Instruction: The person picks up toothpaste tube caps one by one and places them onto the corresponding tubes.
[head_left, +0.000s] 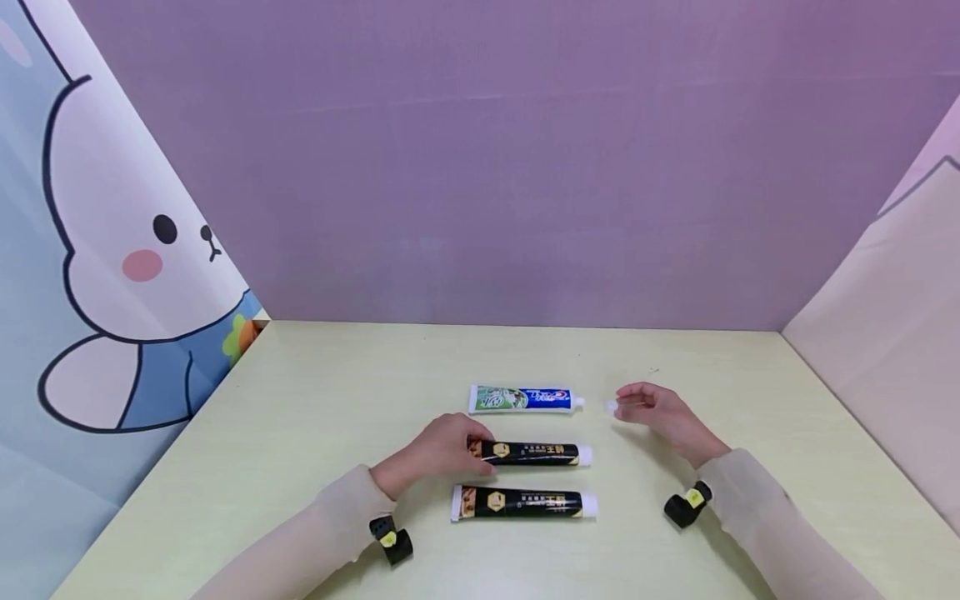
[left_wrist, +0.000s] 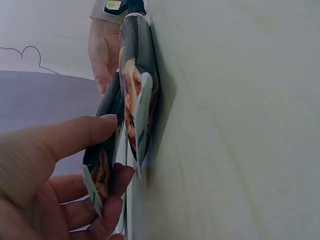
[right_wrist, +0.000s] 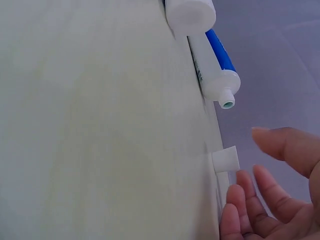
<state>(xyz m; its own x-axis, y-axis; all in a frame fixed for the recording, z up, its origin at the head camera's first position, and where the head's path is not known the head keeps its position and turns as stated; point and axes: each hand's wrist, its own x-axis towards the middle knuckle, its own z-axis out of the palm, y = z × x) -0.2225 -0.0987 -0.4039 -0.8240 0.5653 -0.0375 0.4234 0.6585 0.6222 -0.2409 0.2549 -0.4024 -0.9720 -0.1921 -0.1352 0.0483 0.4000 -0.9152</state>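
My left hand (head_left: 444,448) grips the crimped end of a black toothpaste tube (head_left: 528,454). In the left wrist view its thumb (left_wrist: 102,127) lies on one side of the tube and the fingers on the other. Another black toothpaste tube (head_left: 525,503), capped in white, lies nearer to me. Farthest back is a green and blue toothpaste tube (head_left: 525,399); its bare nozzle (right_wrist: 228,102) shows in the right wrist view. A small white cap (right_wrist: 226,159) stands on the table beside the fingertips of my right hand (head_left: 660,412), whose thumb and fingers are apart.
The pale table (head_left: 337,383) ends at a purple back panel (head_left: 510,208). A cartoon-printed cloth (head_left: 112,250) hangs along the left side, and a light panel (head_left: 892,333) bounds the right. A black camera (head_left: 686,504) is strapped to the right wrist.
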